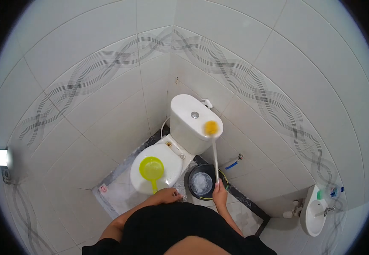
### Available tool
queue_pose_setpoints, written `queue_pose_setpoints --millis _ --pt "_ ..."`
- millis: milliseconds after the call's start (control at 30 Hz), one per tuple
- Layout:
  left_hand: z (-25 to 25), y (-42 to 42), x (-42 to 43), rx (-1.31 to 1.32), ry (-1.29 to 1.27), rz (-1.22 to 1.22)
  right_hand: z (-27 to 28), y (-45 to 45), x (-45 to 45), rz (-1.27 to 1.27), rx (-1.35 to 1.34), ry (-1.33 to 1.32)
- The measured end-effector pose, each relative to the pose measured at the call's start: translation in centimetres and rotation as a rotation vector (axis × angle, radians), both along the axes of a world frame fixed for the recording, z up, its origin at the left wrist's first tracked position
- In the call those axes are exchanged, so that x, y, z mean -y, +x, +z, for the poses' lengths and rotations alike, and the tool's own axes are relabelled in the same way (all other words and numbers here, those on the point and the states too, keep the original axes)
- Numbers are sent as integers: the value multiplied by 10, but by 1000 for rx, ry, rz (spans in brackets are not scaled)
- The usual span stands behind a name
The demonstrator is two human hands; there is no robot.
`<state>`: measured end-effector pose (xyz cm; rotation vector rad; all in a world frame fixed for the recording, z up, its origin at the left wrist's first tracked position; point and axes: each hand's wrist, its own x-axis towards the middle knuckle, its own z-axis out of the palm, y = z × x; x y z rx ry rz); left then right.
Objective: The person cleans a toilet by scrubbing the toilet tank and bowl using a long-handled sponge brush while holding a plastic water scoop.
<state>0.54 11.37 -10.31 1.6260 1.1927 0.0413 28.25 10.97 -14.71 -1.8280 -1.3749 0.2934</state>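
Note:
My right hand (219,193) is closed around the white handle of a toilet brush (216,159). The brush's yellow head points up, just over or against the cistern top (188,104); I cannot tell if they touch. My left hand (167,196) has its fingers curled at the front of the toilet, beside the handle end of a lime-green dipper (151,169). Something pale and glinting shows by its fingertips, too small to name. The dipper lies on the white toilet lid (176,163). Near my right hand stands a black basin (191,183) with foamy whitish water.
A blue-ended tap (234,163) sticks out of the right wall above the basin. Further right is a small white washbasin (310,219) with a plastic bottle (332,193) on it. Tiled walls meet behind the cistern. A red-and-white packet (103,188) lies on the wet floor at left.

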Motion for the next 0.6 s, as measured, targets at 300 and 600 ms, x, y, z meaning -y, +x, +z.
queue_pose_setpoints --millis 300,600 --pt "5 30 15 25 -33 150 38 8 -56 163 25 -312" --pt "-10 53 35 -22 -61 307 25 -22 -201 435 226 -408"
